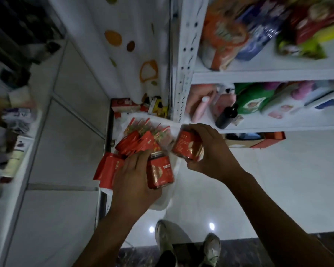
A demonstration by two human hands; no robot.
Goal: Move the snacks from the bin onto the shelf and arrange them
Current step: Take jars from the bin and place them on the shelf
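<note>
Our left hand [135,182] curls around a red jar [160,173] over the bin [162,203]; our right hand [210,151] grips a second jar [188,146].

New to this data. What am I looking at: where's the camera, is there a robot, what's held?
There is no robot here. A person works with two bare hands. The single picture comes from a wide-angle camera worn on the person's head, looking forward and down, which is why the shoes show at the bottom edge.

The left hand grips a red jar. The right hand holds a second red jar, tilted. Below the hands, on the floor, sits a white bin with red snack packets in it. To the right stands a white shelf already carrying bags and a black bottle. The picture is dim and partly blurred, so the labels cannot be read.
</note>
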